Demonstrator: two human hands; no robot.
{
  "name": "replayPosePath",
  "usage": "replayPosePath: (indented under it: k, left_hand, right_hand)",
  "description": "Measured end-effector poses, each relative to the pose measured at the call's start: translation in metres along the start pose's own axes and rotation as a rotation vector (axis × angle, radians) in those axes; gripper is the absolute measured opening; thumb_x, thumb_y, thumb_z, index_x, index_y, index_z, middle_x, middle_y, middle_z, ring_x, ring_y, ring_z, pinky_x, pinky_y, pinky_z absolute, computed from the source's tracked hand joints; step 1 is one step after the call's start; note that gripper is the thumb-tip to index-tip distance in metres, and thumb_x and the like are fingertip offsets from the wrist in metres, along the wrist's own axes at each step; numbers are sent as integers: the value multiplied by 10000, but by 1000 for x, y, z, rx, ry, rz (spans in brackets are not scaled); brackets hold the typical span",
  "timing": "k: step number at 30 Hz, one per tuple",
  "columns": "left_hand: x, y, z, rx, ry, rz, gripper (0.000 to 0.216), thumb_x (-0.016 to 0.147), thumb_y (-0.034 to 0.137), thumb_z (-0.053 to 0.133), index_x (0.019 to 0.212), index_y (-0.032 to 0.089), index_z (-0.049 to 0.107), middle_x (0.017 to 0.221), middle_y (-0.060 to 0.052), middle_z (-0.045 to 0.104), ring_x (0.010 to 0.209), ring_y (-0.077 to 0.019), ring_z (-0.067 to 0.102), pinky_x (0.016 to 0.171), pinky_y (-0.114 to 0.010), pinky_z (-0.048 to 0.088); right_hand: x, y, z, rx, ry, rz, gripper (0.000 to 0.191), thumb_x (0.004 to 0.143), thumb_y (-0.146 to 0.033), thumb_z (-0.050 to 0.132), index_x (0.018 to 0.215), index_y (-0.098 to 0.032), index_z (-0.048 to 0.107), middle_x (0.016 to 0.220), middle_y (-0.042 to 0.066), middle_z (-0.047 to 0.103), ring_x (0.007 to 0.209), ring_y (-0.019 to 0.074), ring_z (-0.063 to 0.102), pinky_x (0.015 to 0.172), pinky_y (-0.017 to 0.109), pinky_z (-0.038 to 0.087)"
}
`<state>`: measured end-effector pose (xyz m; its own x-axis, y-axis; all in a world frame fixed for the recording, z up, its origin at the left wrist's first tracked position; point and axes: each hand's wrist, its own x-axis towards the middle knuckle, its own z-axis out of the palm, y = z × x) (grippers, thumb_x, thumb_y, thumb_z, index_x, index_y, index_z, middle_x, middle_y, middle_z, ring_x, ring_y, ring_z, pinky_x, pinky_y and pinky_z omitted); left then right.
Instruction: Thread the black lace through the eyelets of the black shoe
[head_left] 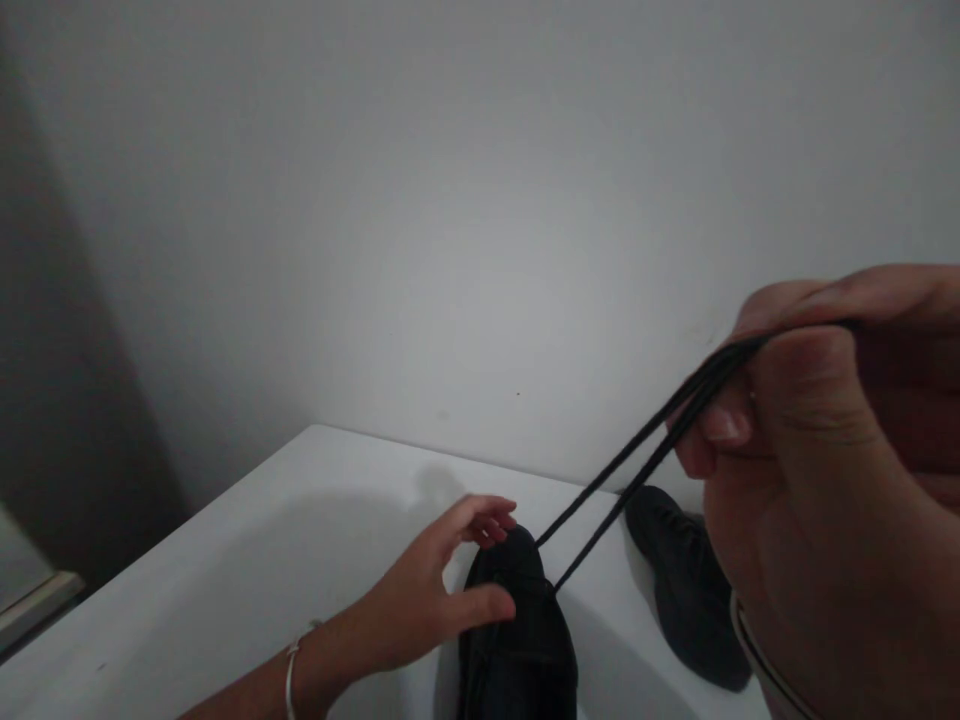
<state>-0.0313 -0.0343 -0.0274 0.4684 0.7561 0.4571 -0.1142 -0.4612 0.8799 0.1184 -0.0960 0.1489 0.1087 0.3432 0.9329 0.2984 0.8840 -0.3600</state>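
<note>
Head view, looking down over white table (247, 560) set against pale grey wall (465, 200). Lying on table, near its far edge: black shoe (517, 640), toe pointing away, heel end cut off by bottom of frame. Lying just right of it, apart: second black shoe (686, 590), partly hidden behind right hand.

Filling lower right of frame, close to camera: right hand (840, 480), raised well above table, thumb and fingers pinching both strands of black lace (637, 460) together. Running taut and diagonal from that pinch down to upper front of nearer shoe, strands splitting slightly toward shoe end.

Resting at left side of nearer shoe: left hand (435, 590), fingers curved and moderately spread, thumb lying against shoe's side, fingertips arching over toe. Pressing on rather than enclosing shoe; not gripping lace. Sitting on left wrist: thin silver bangle (290, 672).

Showing at right wrist, by frame bottom: pale band (757, 650), too blurred to identify further.
</note>
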Motion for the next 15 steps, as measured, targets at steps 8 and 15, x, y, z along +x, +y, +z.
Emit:
replayPosePath:
  k: [8,15]
  left_hand:
    - [34,114,12,342,227,552,64,876,201,688,917,161,660,752,10,638,669,-101,581,650,-228,489]
    - [48,125,22,518,426,723,386,910,76,560,1244,254,484,974,9,709,830,-152,703,737,-249,577]
  right_hand:
    - [-10,-4,12,38,-146,-117,84,914,-376,615,976,-319,610,935,15,545,634,107,523,501,252,458]
    - [-8,-2,14,102,-112,-57,39,890,-321,658,907,-319,623,888,-10,594,731,121,646,649,236,567]
